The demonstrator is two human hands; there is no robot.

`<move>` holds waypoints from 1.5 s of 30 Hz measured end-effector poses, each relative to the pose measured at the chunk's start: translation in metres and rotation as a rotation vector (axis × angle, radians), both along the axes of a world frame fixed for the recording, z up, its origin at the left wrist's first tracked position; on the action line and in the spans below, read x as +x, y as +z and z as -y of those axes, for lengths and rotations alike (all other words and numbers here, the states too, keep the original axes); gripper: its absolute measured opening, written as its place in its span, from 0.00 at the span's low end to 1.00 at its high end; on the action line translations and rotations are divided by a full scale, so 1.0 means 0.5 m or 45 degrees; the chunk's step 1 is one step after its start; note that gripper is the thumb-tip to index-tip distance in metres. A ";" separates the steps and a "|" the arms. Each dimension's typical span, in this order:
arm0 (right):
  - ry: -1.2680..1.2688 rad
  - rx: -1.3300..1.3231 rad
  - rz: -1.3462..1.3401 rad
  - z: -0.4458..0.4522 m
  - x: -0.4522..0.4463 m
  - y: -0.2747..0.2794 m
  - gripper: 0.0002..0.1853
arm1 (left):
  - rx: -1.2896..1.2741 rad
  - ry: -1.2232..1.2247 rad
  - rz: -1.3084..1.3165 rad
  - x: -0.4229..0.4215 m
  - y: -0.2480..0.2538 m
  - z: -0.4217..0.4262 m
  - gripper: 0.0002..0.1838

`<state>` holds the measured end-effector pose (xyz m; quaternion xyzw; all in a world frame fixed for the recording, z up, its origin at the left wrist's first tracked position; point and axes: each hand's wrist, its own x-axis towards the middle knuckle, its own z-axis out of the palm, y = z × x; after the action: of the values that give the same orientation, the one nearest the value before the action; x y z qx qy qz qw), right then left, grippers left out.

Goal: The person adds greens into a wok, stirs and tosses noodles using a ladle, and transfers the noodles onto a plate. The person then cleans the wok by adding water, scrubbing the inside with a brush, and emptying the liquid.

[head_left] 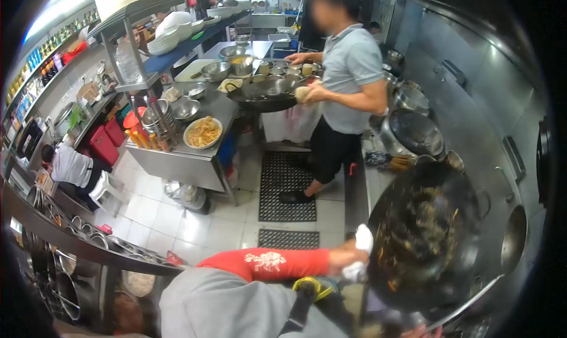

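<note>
My left hand (pixel 348 258), below a red sleeve, is closed on a folded white cloth (pixel 363 246) at the left rim of a large dark wok (pixel 390 220). Dark, wet-looking food with pale and orange bits (pixel 434 226) lies in the wok. At the bottom edge, my right hand (pixel 422 332) is only partly in view, with its fingers around a long metal handle. This handle runs up to the right towards a round metal bowl (pixel 514 240) and looks like part of a ladle (pixel 472 299).
Across the aisle, a co-worker (pixel 351 72) holds another wok (pixel 266 96) over the counter. A plate of food (pixel 203 132) sits at the counter's near corner. Metal pots (pixel 410 98) line the stove beyond my wok. Black rubber mats (pixel 287 187) cover part of the tiled floor.
</note>
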<state>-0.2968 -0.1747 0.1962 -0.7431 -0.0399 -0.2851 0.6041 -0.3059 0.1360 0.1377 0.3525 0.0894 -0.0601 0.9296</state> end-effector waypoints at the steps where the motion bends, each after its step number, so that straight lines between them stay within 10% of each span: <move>1: 0.013 -0.152 0.108 0.043 0.013 -0.012 0.31 | -0.014 -0.019 -0.011 0.024 -0.008 0.036 0.02; 3: 0.022 -0.469 0.288 0.131 0.078 -0.027 0.32 | -0.024 -0.114 -0.123 0.099 -0.019 0.092 0.03; 6: -0.065 0.007 -0.546 0.182 0.097 -0.013 0.35 | -0.003 -0.240 -0.335 0.172 -0.032 0.171 0.05; 15: 0.122 0.137 -0.172 0.171 0.240 -0.028 0.39 | -0.022 -0.632 -0.431 0.393 -0.170 0.289 0.06; 17: 0.232 0.413 -0.539 0.158 0.222 -0.072 0.42 | 0.075 -0.619 -0.400 0.442 -0.137 0.315 0.05; 22: -0.256 -0.270 -0.366 0.151 0.140 -0.307 0.35 | 0.088 -0.721 -0.424 0.569 -0.194 0.370 0.04; 29: -0.082 0.487 -0.440 0.124 0.244 -0.058 0.44 | 0.249 -0.742 -0.390 0.687 -0.243 0.470 0.07; 39: -0.451 -0.263 -0.962 0.487 0.546 -0.089 0.36 | -0.144 -0.954 -0.382 0.675 -0.210 0.404 0.14; 44: -0.363 -0.722 -1.327 0.700 0.858 -0.175 0.16 | -0.110 -0.869 -0.201 0.570 -0.209 0.262 0.31; 45: -0.322 -0.379 -1.291 0.706 0.879 -0.197 0.12 | -0.137 -0.831 -0.173 0.538 -0.210 0.222 0.32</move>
<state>0.1428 -0.5277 0.0978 -0.8640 0.3063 0.0476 0.3967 -0.0371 0.0249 0.0325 0.3082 0.0303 -0.3824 0.8706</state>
